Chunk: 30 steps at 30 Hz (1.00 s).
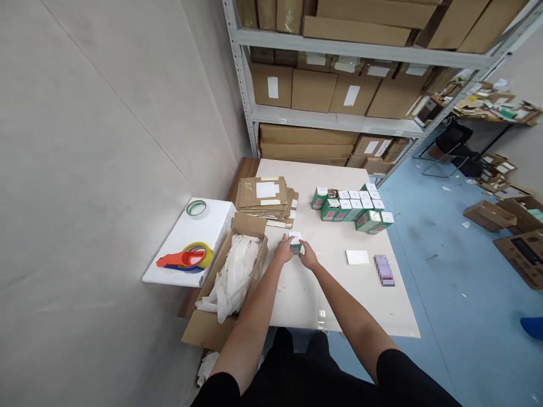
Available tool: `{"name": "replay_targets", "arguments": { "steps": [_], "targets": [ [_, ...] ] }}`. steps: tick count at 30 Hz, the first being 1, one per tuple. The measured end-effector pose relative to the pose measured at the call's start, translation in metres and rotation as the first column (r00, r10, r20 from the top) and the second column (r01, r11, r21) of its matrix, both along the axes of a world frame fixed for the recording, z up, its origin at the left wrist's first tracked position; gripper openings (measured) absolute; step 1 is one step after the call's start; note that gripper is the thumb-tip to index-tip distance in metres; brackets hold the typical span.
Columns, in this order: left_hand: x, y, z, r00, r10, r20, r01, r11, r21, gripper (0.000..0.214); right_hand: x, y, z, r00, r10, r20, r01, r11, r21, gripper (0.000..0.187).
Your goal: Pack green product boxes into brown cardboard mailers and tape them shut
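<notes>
A small green box with a white top stands upright on the table in front of me. My left hand grips its left side, and my right hand has its fingers against the right side. Behind and to the right, several similar green boxes are grouped in rows with their white tops up. One box at the back of the group looks open at the top. Right of my hands lie a white card or stack of paper and a blurred purple item.
Flattened cardboard is piled at the table's back left. An open carton of white plastic bags stands left of my arm. A white surface beyond holds a tape dispenser and a tape roll. Shelves with cartons rise behind.
</notes>
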<state>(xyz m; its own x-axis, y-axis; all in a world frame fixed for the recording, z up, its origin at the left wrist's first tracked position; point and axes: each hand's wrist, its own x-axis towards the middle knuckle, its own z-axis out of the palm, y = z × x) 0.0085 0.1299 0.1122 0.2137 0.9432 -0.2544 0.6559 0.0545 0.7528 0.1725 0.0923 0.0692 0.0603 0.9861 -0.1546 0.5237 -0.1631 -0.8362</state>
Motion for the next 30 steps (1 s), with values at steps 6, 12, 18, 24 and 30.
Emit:
{"name": "replay_targets", "arguments": {
  "steps": [6, 12, 18, 24, 30],
  "targets": [
    [-0.022, -0.021, 0.045, 0.985, 0.044, 0.164, -0.085, 0.965, 0.248, 0.072, -0.007, -0.02, 0.045, 0.989, -0.145, -0.005, 0.144, 0.981, 0.133, 0.064],
    [-0.067, -0.061, 0.082, 0.928, 0.185, 0.322, -0.301, 0.883, 0.359, 0.064, -0.043, -0.044, 0.086, 0.999, -0.042, 0.002, 0.04, 0.965, 0.261, 0.043],
    [-0.139, -0.095, 0.098, 0.835, 0.35, 0.424, -0.524, 0.74, 0.421, 0.052, -0.139, -0.026, 0.111, 0.96, 0.279, -0.008, -0.26, 0.906, 0.335, 0.059],
    [-0.226, -0.145, 0.119, 0.688, 0.562, 0.459, -0.723, 0.476, 0.5, 0.044, -0.282, 0.006, 0.154, 0.754, 0.64, 0.144, -0.631, 0.647, 0.428, 0.055],
    [-0.274, -0.194, 0.127, 0.527, 0.731, 0.433, -0.827, 0.323, 0.46, 0.041, -0.371, 0.006, 0.172, 0.533, 0.666, 0.522, -0.809, 0.582, 0.083, 0.029]
  ]
}}
